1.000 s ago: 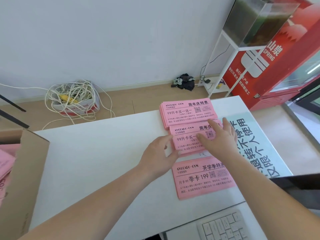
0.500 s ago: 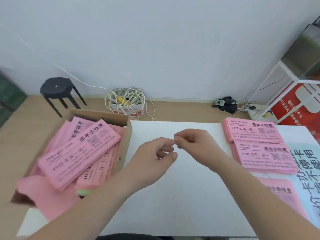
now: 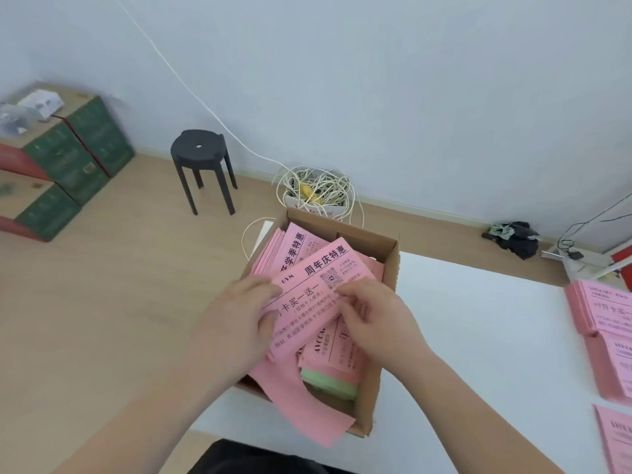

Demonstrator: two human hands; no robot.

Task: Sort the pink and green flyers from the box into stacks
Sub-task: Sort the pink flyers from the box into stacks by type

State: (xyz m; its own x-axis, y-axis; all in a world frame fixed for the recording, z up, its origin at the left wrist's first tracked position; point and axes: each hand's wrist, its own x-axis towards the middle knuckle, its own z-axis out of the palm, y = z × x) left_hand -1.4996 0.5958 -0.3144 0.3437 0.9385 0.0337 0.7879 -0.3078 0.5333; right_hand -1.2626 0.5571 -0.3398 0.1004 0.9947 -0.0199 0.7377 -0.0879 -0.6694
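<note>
Bare arms, dark clothing
Left hand [image 3: 239, 323] and right hand [image 3: 372, 319] are uncovered up the forearms; a black garment [image 3: 260, 456] shows at the lower edge.

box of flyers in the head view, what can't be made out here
Head view:
- green flyers: only one edge shows, pink sheets cover the rest.
- top pink flyer: left end under the left hand; small print blurred.
- sorted stacks: cut off by the right edge.

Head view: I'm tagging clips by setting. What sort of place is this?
Probably a shop or office back room: a box of promotional flyers on a white table, stacked cartons and a cable coil on the floor.
</note>
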